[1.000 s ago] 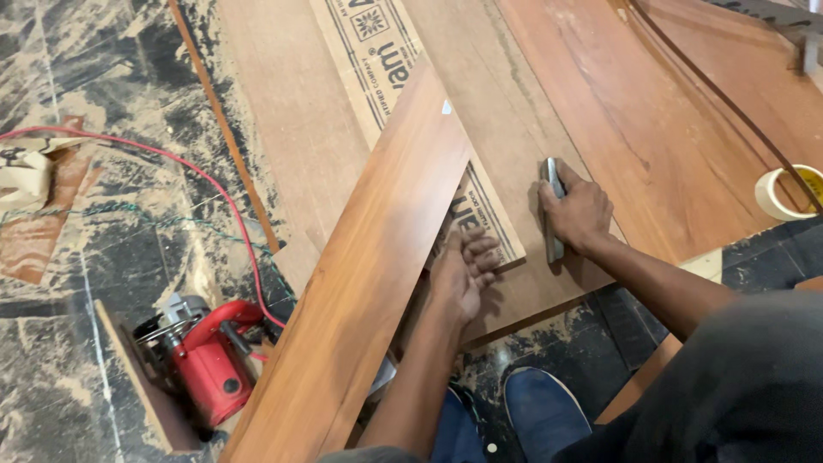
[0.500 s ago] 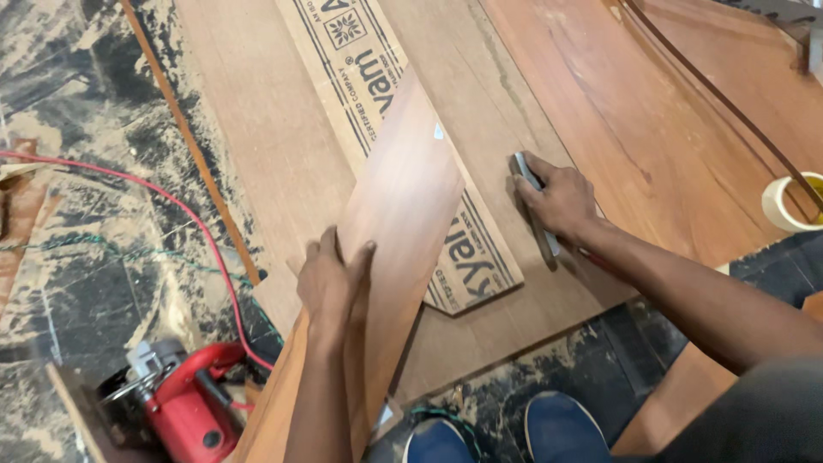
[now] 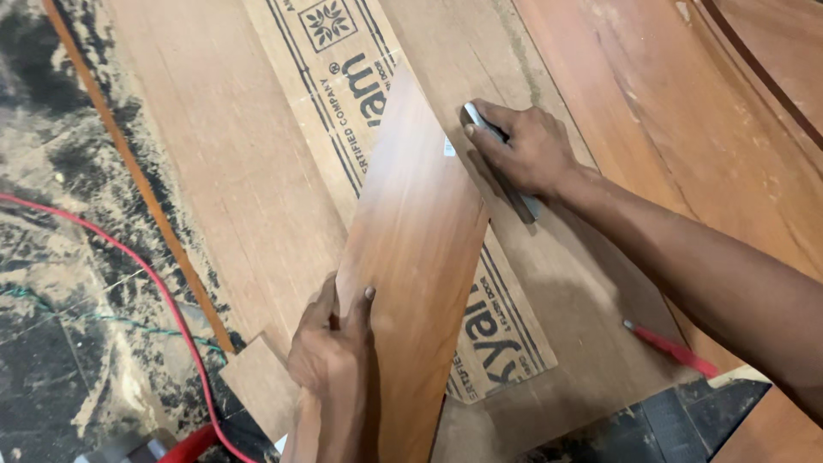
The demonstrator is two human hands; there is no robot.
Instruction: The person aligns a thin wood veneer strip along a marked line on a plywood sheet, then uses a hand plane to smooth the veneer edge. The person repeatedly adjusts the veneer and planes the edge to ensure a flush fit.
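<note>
We clamp our left hand (image 3: 330, 356) on the laminate strip (image 3: 411, 283) to steady it, right hand (image 3: 527, 153) closed around a metal tool (image 3: 506, 171) pinning the plywood sheet (image 3: 257, 171).

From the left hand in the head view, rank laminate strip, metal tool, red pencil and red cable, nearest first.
1. Laminate strip: gripped by the left hand.
2. Red cable: to its left, on the floor.
3. Red pencil: far right.
4. Metal tool: up right, under the right hand.

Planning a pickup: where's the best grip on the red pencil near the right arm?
Probably mid-shaft of the red pencil, from above, pinching across its width. It lies flat on the plywood sheet, slim and straight. Its far end runs under the right forearm, so come in from the near, free end.
</note>
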